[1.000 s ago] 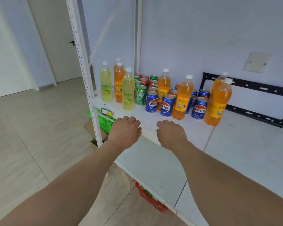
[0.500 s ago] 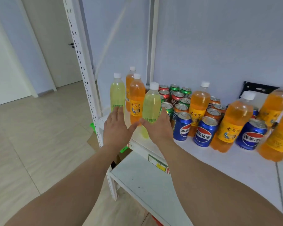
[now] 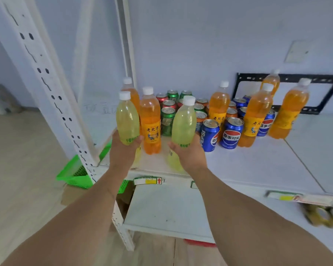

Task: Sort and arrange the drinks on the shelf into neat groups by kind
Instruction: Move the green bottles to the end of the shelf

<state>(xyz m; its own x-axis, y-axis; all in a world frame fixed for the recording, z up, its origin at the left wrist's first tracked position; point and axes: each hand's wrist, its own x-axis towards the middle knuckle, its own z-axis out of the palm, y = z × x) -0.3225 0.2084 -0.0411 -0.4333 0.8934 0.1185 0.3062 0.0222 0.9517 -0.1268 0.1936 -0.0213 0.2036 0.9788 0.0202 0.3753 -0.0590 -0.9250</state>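
My left hand [image 3: 123, 150] grips one yellow-green lime bottle [image 3: 127, 118] near the shelf's left front corner. My right hand [image 3: 189, 152] grips a second yellow-green lime bottle [image 3: 184, 123] a little to the right. Between them stands an orange soda bottle [image 3: 151, 120], with another behind it. More orange bottles [image 3: 257, 116] stand to the right among blue cola cans [image 3: 231, 132]. Green cans [image 3: 167, 120] and red cans [image 3: 168, 103] cluster at the back. All drinks sit on the white shelf [image 3: 248, 164].
A white perforated upright post [image 3: 52, 96] rises at the shelf's left corner. A green basket [image 3: 75, 173] sits below left. A lower white shelf [image 3: 171, 210] juts out under my arms. A black metal frame [image 3: 315, 93] leans on the wall at the back right.
Both hands have moved forward from open in front of the bottles and closed, each round a yellow-green bottle. The camera has come closer to the shelf.
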